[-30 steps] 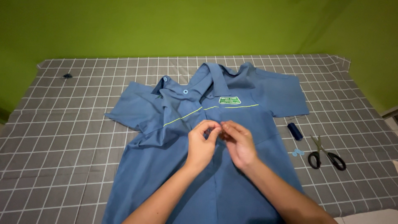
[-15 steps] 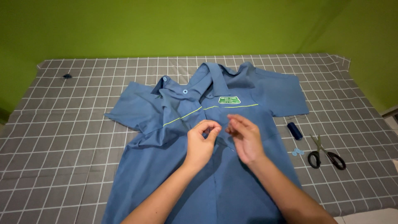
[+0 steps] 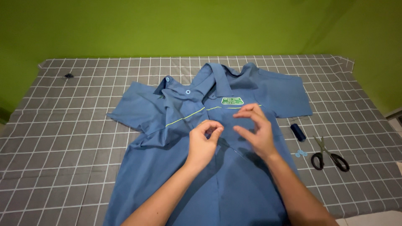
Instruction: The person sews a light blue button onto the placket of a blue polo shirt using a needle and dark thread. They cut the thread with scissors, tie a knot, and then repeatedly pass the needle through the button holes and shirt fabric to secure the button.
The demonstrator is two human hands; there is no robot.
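A blue short-sleeved shirt [image 3: 146, 167] with a green chest patch and a thin yellow-green stripe lies face up on a grey checked sheet [image 3: 63, 138]. My left hand [image 3: 203, 142] pinches the shirt's front edge at mid-chest between thumb and forefinger. My right hand [image 3: 257, 129] is raised just right of it, below the patch, fingers curled together. A thin thread [image 3: 234, 151] seems to run from the pinched spot towards it. I cannot make out a needle.
Right of the shirt lie a dark blue thread spool [image 3: 298, 132], two small light-blue buttons [image 3: 300, 153] and black-handled scissors [image 3: 328, 157]. A small dark object [image 3: 68, 75] sits at the far left corner. A green wall stands behind.
My right hand has drawn away from my left hand, up and to the right. My left hand keeps its pinch on the shirt.
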